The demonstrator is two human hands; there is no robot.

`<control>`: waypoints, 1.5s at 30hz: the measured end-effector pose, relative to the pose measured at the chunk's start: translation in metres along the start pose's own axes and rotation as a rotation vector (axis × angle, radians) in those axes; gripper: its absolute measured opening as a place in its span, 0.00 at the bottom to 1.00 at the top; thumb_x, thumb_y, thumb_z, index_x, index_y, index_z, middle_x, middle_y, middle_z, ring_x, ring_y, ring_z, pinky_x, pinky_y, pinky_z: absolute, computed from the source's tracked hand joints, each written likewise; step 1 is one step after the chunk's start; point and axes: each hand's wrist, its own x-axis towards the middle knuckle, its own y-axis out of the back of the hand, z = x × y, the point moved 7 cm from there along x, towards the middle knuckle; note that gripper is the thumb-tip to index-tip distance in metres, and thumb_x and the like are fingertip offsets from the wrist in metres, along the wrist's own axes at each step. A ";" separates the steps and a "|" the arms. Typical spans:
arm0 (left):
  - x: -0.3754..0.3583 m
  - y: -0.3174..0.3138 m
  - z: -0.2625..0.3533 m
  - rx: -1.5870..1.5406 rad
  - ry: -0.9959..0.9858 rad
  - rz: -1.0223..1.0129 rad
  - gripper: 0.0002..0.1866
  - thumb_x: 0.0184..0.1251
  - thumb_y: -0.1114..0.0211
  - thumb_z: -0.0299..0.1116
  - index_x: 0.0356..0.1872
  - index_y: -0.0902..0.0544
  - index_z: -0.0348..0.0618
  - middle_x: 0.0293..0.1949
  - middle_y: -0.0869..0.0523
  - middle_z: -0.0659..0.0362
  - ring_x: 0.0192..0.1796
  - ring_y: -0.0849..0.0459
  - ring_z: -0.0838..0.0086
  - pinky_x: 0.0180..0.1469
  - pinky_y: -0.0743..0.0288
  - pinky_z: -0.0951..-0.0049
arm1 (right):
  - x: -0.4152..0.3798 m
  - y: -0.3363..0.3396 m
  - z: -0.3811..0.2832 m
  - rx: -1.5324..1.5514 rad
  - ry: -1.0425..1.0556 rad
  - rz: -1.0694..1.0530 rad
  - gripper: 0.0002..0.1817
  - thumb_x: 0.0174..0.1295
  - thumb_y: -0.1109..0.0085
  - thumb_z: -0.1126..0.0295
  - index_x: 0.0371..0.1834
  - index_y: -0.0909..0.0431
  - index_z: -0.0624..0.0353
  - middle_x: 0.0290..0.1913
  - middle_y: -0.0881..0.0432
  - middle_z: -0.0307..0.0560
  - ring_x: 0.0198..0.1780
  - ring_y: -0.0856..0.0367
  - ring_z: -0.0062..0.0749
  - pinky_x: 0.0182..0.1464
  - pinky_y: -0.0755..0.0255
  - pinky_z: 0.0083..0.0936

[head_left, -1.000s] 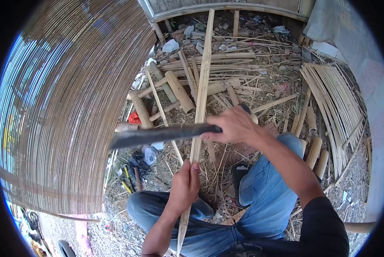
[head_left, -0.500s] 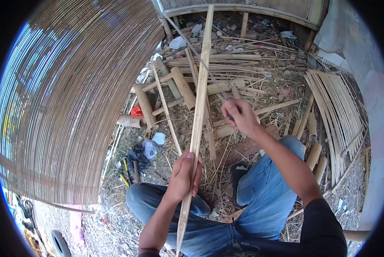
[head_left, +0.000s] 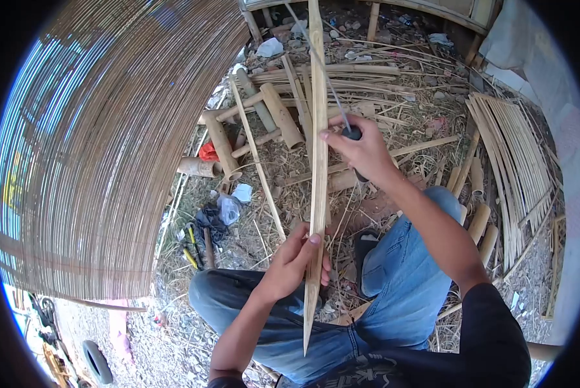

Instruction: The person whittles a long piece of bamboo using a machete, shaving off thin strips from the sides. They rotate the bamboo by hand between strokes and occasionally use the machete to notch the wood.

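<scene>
We record the bamboo strip point(head_left: 318, 174) above the ground point(head_left: 245, 246), running from over the seated person's lap toward the ground's far edge; its pointed end is nearest the torso.

Left hand point(head_left: 295, 260): closed round the strip a little above the point, thumb along the near face, fingertips showing past the right side. Right hand point(head_left: 366, 150): closed on the dark handle of the knife point(head_left: 335, 92), its thumb and forefinger reaching to the strip's right side. We see the narrow blade slant up and to the left, crossing the strip; whether blade and strip touch we cannot tell.

On the ground left of the strip we note a frame of bamboo tubes point(head_left: 281, 116) with red material point(head_left: 208, 152) at it, and a short tube point(head_left: 199, 167) just beside. Nearer the left knee lie a clear plastic bag point(head_left: 228, 209), a dark bag point(head_left: 210, 221) and a yellow-and-black tool point(head_left: 190, 257).

At the right side we log a fan of thin slats point(head_left: 513, 161), with cut tubes point(head_left: 479, 223) near the right knee. A slatted screen point(head_left: 102, 155) hangs along the left edge; a tyre point(head_left: 96, 362) lies at the near left corner.
</scene>
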 end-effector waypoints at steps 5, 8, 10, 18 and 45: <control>0.001 -0.019 -0.013 -0.039 -0.043 -0.109 0.14 0.86 0.54 0.41 0.53 0.30 0.40 0.25 0.24 0.62 0.21 0.22 0.79 0.26 0.24 0.77 | 0.003 0.037 -0.001 0.120 -0.029 0.210 0.12 0.67 0.30 0.65 0.46 0.17 0.60 0.16 0.31 0.26 0.14 0.38 0.10 0.17 0.48 0.18; -0.002 -0.017 -0.010 -0.042 0.004 -0.014 0.13 0.87 0.54 0.42 0.52 0.29 0.42 0.22 0.31 0.67 0.17 0.32 0.84 0.20 0.35 0.81 | -0.001 0.042 0.002 0.175 -0.014 0.225 0.11 0.68 0.32 0.63 0.45 0.18 0.59 0.15 0.32 0.28 0.13 0.37 0.11 0.17 0.45 0.17; -0.003 -0.018 -0.005 -0.094 -0.011 0.016 0.13 0.87 0.54 0.42 0.50 0.28 0.44 0.22 0.36 0.69 0.16 0.40 0.87 0.17 0.45 0.82 | -0.003 0.039 0.010 0.227 -0.044 0.193 0.16 0.71 0.36 0.57 0.42 0.18 0.61 0.14 0.32 0.30 0.13 0.35 0.15 0.17 0.43 0.22; 0.005 0.008 0.008 0.035 -0.131 0.247 0.16 0.87 0.58 0.44 0.48 0.28 0.43 0.20 0.36 0.68 0.13 0.43 0.85 0.14 0.45 0.81 | -0.047 -0.034 -0.017 -0.567 0.349 -0.243 0.30 0.68 0.41 0.39 0.31 0.19 0.60 0.15 0.25 0.47 0.15 0.23 0.40 0.22 0.31 0.37; -0.003 0.026 0.016 -0.043 -0.161 0.270 0.16 0.87 0.56 0.44 0.40 0.29 0.44 0.17 0.36 0.69 0.14 0.39 0.86 0.16 0.43 0.82 | -0.063 -0.058 -0.018 -0.779 0.695 -0.263 0.33 0.66 0.49 0.29 0.35 0.16 0.49 0.14 0.21 0.41 0.13 0.22 0.35 0.17 0.30 0.35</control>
